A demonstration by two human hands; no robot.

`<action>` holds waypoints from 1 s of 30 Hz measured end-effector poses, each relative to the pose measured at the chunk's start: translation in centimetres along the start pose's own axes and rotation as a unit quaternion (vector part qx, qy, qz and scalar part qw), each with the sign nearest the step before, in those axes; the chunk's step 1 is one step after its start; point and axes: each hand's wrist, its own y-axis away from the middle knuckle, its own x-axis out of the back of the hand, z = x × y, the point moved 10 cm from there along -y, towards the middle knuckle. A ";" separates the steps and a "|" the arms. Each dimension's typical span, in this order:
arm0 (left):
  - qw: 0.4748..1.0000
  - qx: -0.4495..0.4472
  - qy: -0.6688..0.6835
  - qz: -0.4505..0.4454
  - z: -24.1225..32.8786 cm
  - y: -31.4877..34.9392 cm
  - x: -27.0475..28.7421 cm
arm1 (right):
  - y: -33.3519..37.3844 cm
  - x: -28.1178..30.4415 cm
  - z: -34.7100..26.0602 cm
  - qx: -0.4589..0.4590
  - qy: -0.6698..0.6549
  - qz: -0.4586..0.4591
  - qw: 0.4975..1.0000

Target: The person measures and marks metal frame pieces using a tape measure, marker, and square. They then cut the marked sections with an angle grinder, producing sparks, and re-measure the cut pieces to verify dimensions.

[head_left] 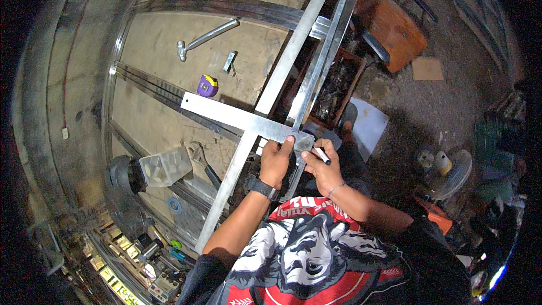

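Note:
A flat silver steel square point(226, 115) lies across a long metal bar point(240, 157), its end with a small hole pointing far left. My left hand point(275, 165) grips the square near its corner, thumb pressed on top; its other fingers are partly hidden underneath. Close beside it, my right hand point(324, 172) pinches a white marker with a dark end point(323, 156), its fingers right next to the square's corner. The other leg of the square is largely covered by my hands.
On the framed board lie a hammer point(209, 38), a purple and yellow tape measure point(208, 86), pliers point(206, 164) and a clear plastic container point(166, 168). Metal tubes point(324, 62) run past on the right. An orange chair point(398, 34) and a fan point(453, 174) stand beyond.

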 end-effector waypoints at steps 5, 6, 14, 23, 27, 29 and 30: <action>0.999 0.010 -0.038 0.031 -0.7 -0.2 0.6 | -0.5 0.6 -0.9 0.099 0.100 0.010 0.990; 0.999 0.006 -0.031 0.029 -0.7 -0.2 0.5 | -0.5 0.4 -0.9 0.097 0.103 0.013 0.990; 1.000 -0.006 -0.017 0.020 0.1 -0.3 0.4 | -0.2 0.3 -1.9 0.170 0.196 0.011 0.966; 1.000 0.000 -0.011 0.012 0.2 -0.4 0.6 | 1.4 0.9 -8.5 0.276 0.245 0.014 0.929; 1.000 -0.019 -0.002 0.015 0.6 -0.2 0.6 | 0.1 -0.1 -10.1 0.251 0.209 -0.046 0.944; 1.000 -0.026 -0.003 0.011 0.5 -0.3 0.7 | -0.5 -0.7 -10.0 0.236 0.171 -0.073 0.954; 1.000 -0.012 -0.011 0.013 0.1 -0.4 0.8 | -0.9 -1.0 -9.7 0.239 0.158 -0.082 0.954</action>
